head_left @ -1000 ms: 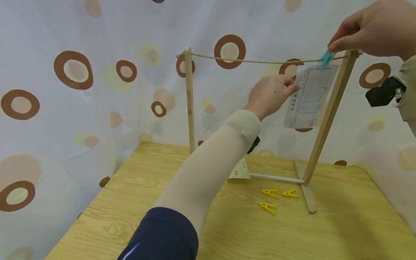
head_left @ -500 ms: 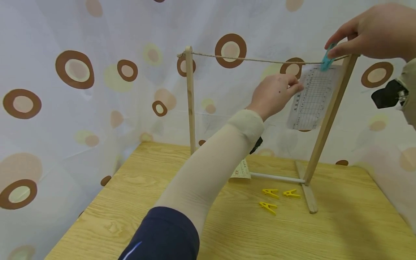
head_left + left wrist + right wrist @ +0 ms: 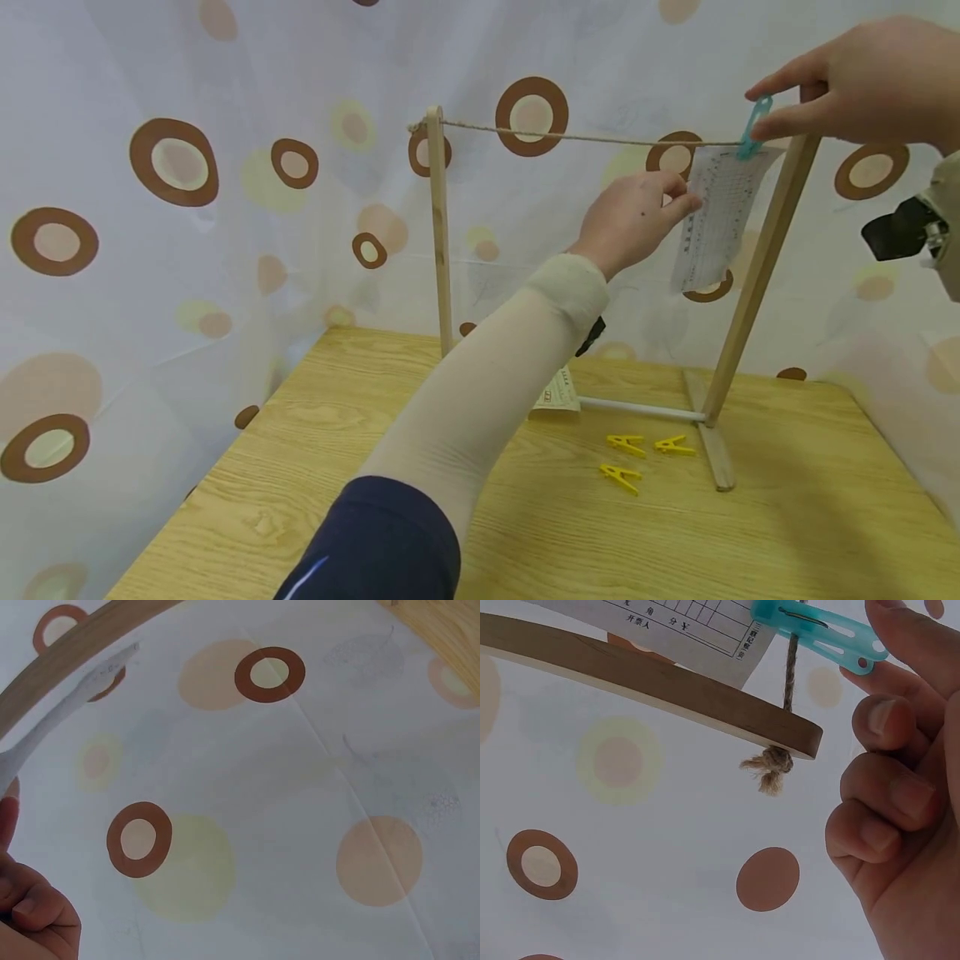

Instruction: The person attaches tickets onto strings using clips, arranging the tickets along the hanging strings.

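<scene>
A white printed receipt [image 3: 720,208] hangs at the right end of the rope [image 3: 570,137], beside the wooden post. A blue clothespin [image 3: 753,125] sits on the rope at its top edge. My right hand [image 3: 892,83] has thumb and index finger on either side of the clothespin's handles; in the right wrist view the clothespin [image 3: 817,634] straddles rope and paper, and the other fingers are curled. My left hand [image 3: 633,217] pinches the receipt's left edge. In the left wrist view the receipt [image 3: 67,701] shows nearly edge-on, running to the fingers [image 3: 41,907].
Three yellow clothespins [image 3: 620,477] lie on the wooden table [image 3: 600,550]. A yellowish paper slip [image 3: 557,392] lies near the white crossbar [image 3: 637,408], partly behind my left arm. The rack's left post [image 3: 438,233] and right post [image 3: 765,267] hold the rope. A patterned curtain hangs behind.
The right hand has come down slightly, its index fingertip lifting from the clothespin's end. The receipt has turned and its lower edge swung. The left hand shifted slightly right.
</scene>
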Tool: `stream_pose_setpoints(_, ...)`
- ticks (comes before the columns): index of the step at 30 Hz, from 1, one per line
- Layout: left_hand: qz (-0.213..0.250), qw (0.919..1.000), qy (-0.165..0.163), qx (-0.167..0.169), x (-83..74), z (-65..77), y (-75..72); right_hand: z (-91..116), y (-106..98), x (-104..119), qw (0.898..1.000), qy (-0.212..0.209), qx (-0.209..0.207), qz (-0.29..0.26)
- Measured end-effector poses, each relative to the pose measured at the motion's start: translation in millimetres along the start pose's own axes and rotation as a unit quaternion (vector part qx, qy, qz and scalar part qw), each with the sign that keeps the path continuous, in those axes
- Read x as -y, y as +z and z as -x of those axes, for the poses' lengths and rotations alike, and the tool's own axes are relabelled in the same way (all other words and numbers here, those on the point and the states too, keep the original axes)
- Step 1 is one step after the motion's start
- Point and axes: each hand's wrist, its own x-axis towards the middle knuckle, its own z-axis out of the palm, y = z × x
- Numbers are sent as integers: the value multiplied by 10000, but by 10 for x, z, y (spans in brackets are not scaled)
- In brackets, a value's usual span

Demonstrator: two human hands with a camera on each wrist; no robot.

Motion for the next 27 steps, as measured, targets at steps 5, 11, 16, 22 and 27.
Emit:
stream_pose_setpoints(5, 303, 9994, -177, 32, 39, 6, -12, 21, -12, 31, 9999, 85, -48, -79)
stream_pose_setpoints(11, 353, 9991, -215, 98, 96, 33, -18, 56, 16, 24, 9995, 14, -274, -138)
stream_pose_setpoints(16, 227, 9994, -181, 195, 154, 82, -36, 118, 50, -22, 9986, -117, -503, -123)
stream_pose_setpoints(22, -29, 9996, -30, 275, 239, 149, -79, 202, 103, -33, 9982, -73, -554, -211)
stream_pose_setpoints(27, -218, 9989, 247, 336, 314, 255, -111, 250, 143, -1, 9981, -81, -521, -315)
